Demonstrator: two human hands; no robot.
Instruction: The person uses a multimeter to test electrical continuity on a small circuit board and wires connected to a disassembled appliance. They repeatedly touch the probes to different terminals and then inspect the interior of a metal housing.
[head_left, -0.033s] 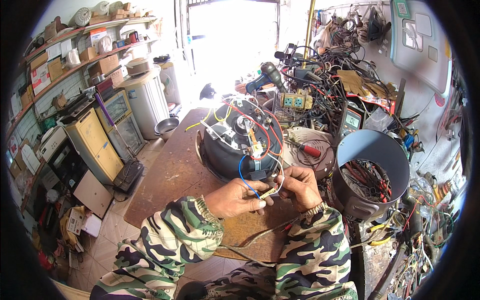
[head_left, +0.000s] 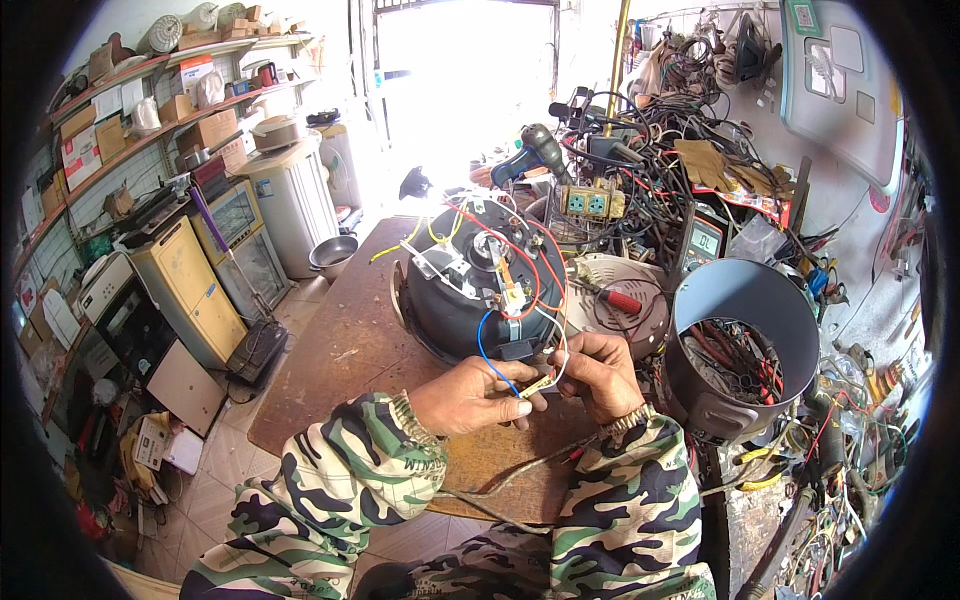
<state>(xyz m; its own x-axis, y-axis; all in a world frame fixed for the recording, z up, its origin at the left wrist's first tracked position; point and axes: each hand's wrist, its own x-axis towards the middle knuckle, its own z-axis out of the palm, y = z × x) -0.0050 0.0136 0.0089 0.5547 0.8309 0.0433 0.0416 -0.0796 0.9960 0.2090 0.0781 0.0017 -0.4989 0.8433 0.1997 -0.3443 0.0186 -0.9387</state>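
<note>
A black, round appliance body (head_left: 450, 325), perhaps a cooker's, rests with its wired underside up on the wooden table. Red, yellow, white and blue wires (head_left: 484, 337) run across it. Just in front of it, my left hand (head_left: 470, 397) pinches a small narrow circuit board (head_left: 537, 386) between thumb and fingers. The blue wire leads down to this board. Close against it on the right, my right hand (head_left: 598, 378) is closed around a white wire (head_left: 564, 345) near the board's end. My fingertips partly hide where wire and board meet.
A grey metal cylinder shell (head_left: 745, 290) with tools inside stands at right. Behind it are a multimeter (head_left: 703, 242), a red-handled screwdriver (head_left: 622, 301) on a beige perforated cover and a heap of cables (head_left: 680, 120). A cord (head_left: 520, 480) crosses the wooden table (head_left: 330, 375) near me.
</note>
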